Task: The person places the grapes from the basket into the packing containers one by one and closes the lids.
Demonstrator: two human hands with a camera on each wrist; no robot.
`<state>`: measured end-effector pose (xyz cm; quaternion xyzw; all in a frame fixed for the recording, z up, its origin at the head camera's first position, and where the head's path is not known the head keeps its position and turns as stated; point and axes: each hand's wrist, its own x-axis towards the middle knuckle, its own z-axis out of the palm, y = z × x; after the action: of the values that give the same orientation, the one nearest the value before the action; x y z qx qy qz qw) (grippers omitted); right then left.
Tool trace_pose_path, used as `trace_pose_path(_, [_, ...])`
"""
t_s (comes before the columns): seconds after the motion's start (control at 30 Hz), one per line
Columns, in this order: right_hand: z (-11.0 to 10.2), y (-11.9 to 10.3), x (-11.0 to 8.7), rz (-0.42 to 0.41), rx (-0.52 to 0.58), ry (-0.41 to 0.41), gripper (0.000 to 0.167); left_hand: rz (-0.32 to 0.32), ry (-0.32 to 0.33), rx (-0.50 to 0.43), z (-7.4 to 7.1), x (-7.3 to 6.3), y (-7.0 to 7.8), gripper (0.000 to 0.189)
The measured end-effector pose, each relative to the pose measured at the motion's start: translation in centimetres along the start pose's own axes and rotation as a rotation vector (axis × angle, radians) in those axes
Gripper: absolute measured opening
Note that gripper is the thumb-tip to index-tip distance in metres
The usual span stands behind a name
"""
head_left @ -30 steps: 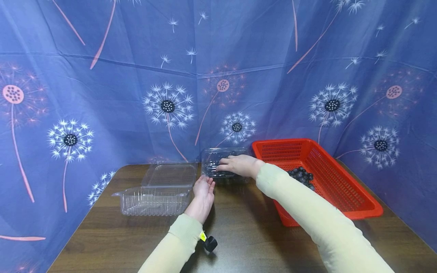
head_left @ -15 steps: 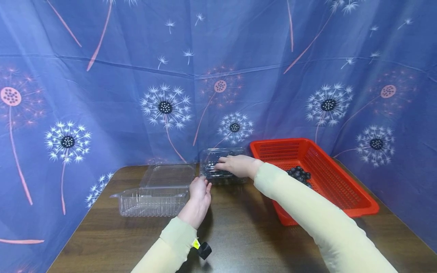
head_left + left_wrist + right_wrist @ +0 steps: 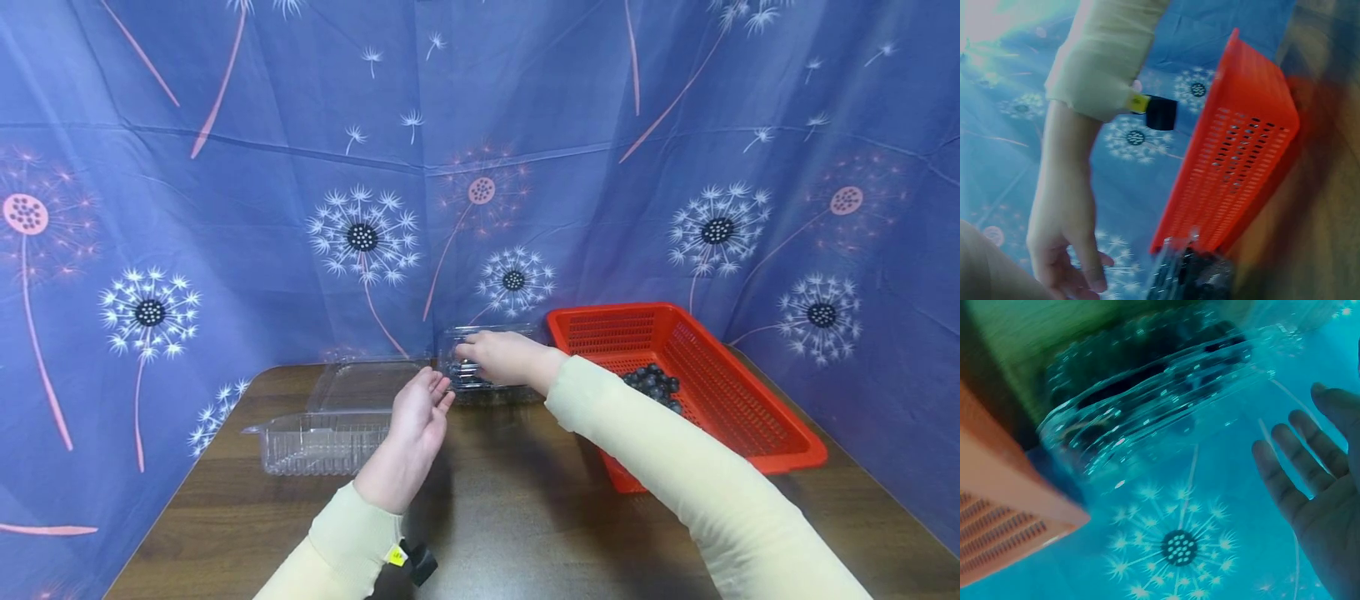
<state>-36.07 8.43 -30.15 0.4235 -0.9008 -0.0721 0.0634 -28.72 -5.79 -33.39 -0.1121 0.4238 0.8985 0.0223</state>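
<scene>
A lidded clear plastic clamshell box (image 3: 495, 393) with dark contents stands at the back middle of the table, also visible in the right wrist view as a clear box (image 3: 1166, 381). My right hand (image 3: 502, 357) is over its top with loosely bent fingers; in the left wrist view the right hand (image 3: 1066, 231) hangs with nothing in its fingers. My left hand (image 3: 412, 421) is turned palm up at the front left of the box, its fingers extended and holding nothing. To its left lies an opened clear clamshell box (image 3: 322, 446), its lid (image 3: 371, 387) folded back.
A red perforated basket (image 3: 750, 417) stands at the right, with dark grape-like fruit (image 3: 652, 383) inside. Behind the wooden table (image 3: 510, 517) hangs a blue dandelion-print cloth (image 3: 285, 200). My right forearm crosses in front of the basket.
My left hand has come away from the lidded box, leftward. My right hand has shifted slightly left and up over that box. The boxes and basket stay in place.
</scene>
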Motion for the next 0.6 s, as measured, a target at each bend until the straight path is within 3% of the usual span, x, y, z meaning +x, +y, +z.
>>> trace_pose_path(0.3, [-0.6, -2.3, 0.8, -0.017, 0.062, 0.034, 0.027, 0.008, -0.034, -0.032, -1.2, -1.8, 4.3, 0.008])
trace_pose_path(0.6, [-0.6, -3.9, 1.3, -0.074, 0.13, 0.117, 0.023, -0.033, -0.057, 0.003, -3.8, -2.7, 8.3, 0.013])
